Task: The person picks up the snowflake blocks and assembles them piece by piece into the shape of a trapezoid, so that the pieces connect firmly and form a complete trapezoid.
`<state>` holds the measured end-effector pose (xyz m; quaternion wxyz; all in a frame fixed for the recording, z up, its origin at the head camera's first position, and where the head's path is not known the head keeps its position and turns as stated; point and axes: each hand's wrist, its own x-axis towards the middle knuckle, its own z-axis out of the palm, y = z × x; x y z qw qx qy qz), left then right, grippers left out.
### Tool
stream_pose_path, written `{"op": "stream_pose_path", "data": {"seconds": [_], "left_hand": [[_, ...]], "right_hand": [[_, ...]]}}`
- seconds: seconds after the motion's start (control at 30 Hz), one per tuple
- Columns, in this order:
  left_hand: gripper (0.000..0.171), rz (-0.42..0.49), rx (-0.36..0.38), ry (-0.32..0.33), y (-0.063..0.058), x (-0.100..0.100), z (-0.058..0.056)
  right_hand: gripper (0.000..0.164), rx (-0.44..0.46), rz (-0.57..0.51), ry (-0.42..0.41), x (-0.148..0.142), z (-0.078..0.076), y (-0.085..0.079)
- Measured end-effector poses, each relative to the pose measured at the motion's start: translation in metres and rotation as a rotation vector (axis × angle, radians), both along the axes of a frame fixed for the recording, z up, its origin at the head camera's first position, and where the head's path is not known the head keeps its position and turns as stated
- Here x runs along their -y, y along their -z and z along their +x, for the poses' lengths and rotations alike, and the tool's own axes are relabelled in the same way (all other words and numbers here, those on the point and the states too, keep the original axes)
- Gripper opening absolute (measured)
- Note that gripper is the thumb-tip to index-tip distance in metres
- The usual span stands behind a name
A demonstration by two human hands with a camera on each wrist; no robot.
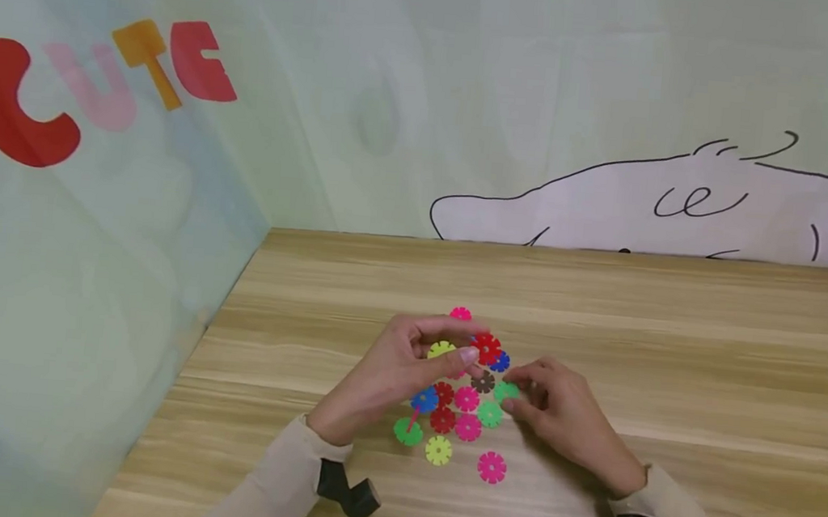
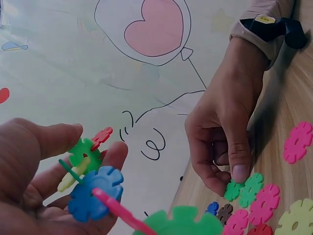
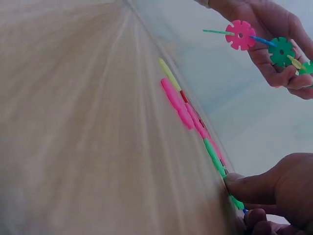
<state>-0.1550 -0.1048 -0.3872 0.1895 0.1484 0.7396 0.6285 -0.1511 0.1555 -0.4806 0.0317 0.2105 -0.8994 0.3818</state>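
A chain of slotted plastic flower discs, joined edge to edge, hangs from my left hand [image 1: 394,366] above the table. The left wrist view shows a blue disc [image 2: 105,188] of the chain, with a pink disc edge-on and a large green disc [image 2: 183,221] in front. Thumb and fingers hold the chain near a green disc with a small red disc [image 2: 102,137] beyond it. My right hand [image 1: 566,408] is down at the table, thumb and fingertips pinching a loose green disc [image 1: 506,391]. Its curled fingers hide part of that disc.
Loose discs lie close together on the wooden table [image 1: 671,327]: a green one [image 1: 490,414], a brown one [image 1: 482,381], a yellow one [image 1: 439,450] and several pink and red ones. One pink disc [image 1: 492,467] lies apart, nearer the front. A printed backdrop stands behind.
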Motion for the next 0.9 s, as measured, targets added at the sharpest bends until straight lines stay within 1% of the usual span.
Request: {"op": "stream_pose_path", "data": {"seconds": [0.1,0.27,0.33,0.43,0.6,0.73,0.9], "left_hand": [[0.034,-0.014,0.001,-0.007,-0.001,0.0,0.0],[0.037,-0.03,-0.023,-0.017,-0.001,0.0,0.001],[0.037,-0.038,-0.034,-0.023,-0.001,-0.001,0.001],[0.036,-0.053,-0.047,-0.032,-0.001,-0.002,0.001],[0.032,-0.079,-0.046,-0.037,-0.001,-0.004,0.001],[0.031,-0.074,-0.038,-0.033,-0.001,-0.005,0.002],[0.03,-0.066,-0.029,-0.038,0.0,-0.004,0.004]], "right_hand": [[0.025,0.009,-0.008,-0.004,0.0,0.0,0.001],[0.025,0.068,-0.121,0.011,0.0,-0.001,0.006],[0.023,0.073,-0.175,0.032,-0.001,0.0,0.008],[0.021,0.061,-0.243,0.07,-0.002,0.001,0.009],[0.016,0.011,-0.345,0.11,-0.003,0.004,0.004],[0.014,-0.038,-0.419,0.095,-0.004,0.005,0.0],[0.019,-0.076,-0.521,0.028,-0.003,0.007,-0.008]]}}
